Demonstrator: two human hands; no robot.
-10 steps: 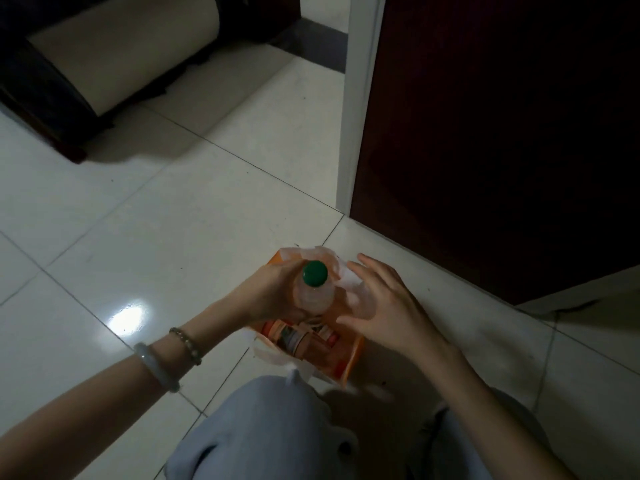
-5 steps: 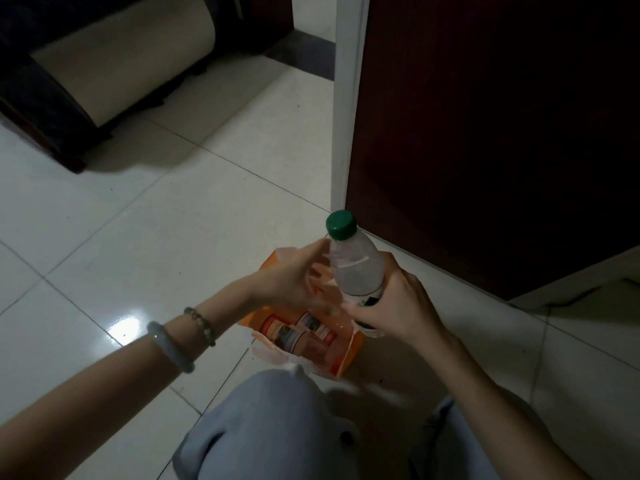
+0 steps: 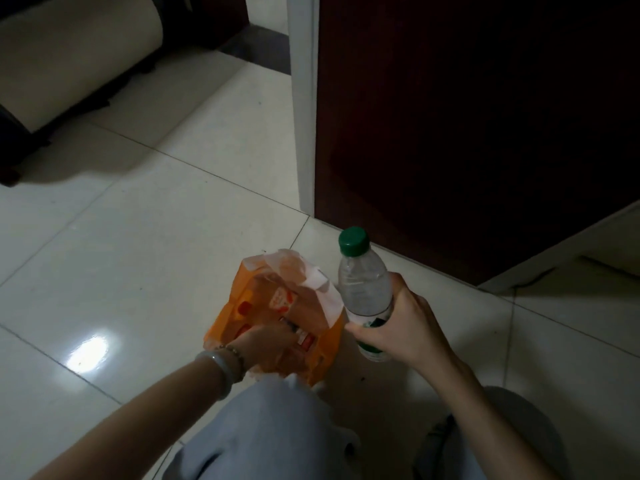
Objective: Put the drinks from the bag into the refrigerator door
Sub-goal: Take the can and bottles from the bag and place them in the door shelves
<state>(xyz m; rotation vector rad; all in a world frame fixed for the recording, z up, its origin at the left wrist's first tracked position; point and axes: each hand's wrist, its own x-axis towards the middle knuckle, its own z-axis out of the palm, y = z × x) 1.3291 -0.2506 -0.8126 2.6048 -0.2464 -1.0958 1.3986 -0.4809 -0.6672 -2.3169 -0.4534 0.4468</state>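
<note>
An orange and white plastic bag [image 3: 249,299] stands on the tiled floor in front of my knees. My left hand [image 3: 266,344] is down inside the bag's mouth among the drinks [image 3: 304,337], of which only red-labelled bits show; I cannot tell whether the fingers grip one. My right hand [image 3: 405,327] holds a clear water bottle [image 3: 363,289] with a green cap upright, just right of the bag and above the floor. The dark red refrigerator door [image 3: 467,116] rises behind, shut as far as I can see.
A white door frame post [image 3: 303,98] stands at the refrigerator's left edge. A dark sofa with a pale cushion [image 3: 69,57] sits at the far left. Pale glossy floor tiles [image 3: 138,237] spread to the left. My grey-clad knees [image 3: 263,434] fill the bottom.
The bottle passed from my left hand to my right, then moved right, away from the bag. My left hand let go and went down into the bag.
</note>
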